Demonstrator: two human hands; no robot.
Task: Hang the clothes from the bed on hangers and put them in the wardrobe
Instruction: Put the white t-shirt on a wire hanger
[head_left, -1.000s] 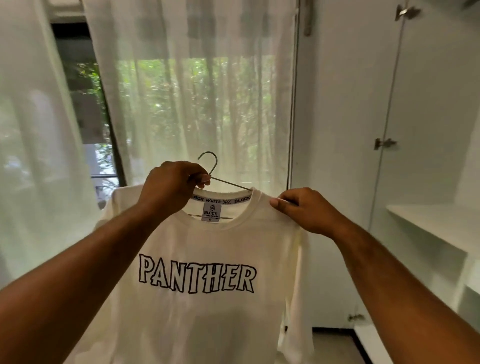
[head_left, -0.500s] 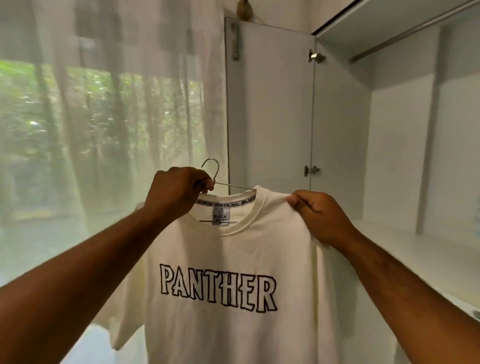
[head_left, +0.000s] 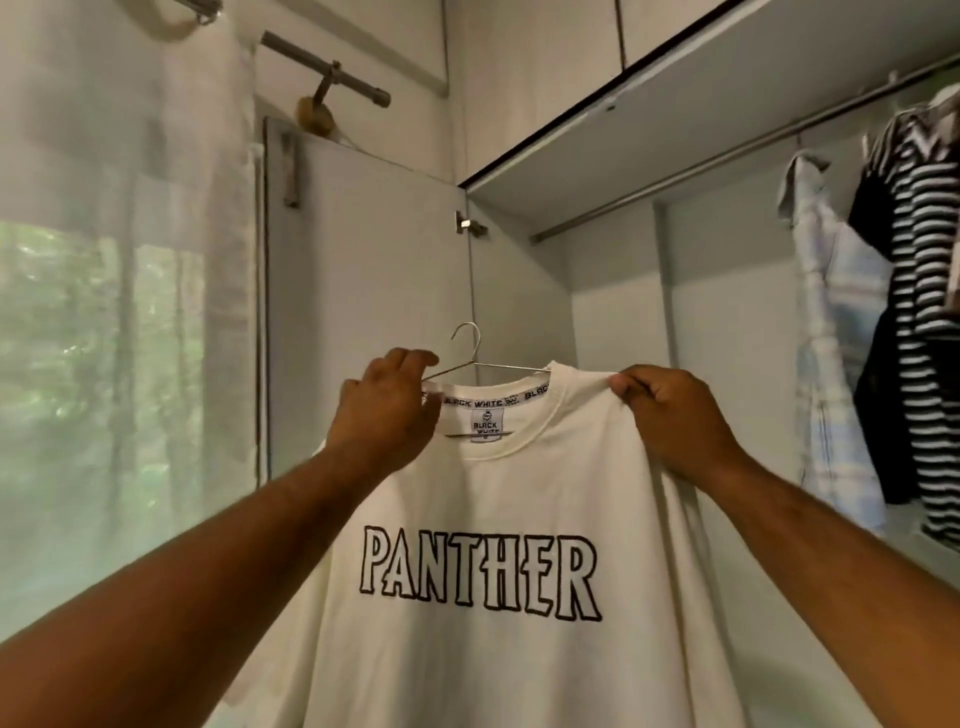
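The person has turned to the wardrobe rail (head_left: 675, 182), left hand (head_left: 387, 410) gripping the hanger (head_left: 470, 338), right hand (head_left: 675, 421) pinching the T-shirt (head_left: 493, 519) at its shoulder, so hanging looks next.

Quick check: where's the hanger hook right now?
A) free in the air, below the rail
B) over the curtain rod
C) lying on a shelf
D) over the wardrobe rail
A: the hanger is held up by the left hand, its hook touching nothing, well below the wardrobe rail; the right hand pinches the T-shirt at the shoulder.
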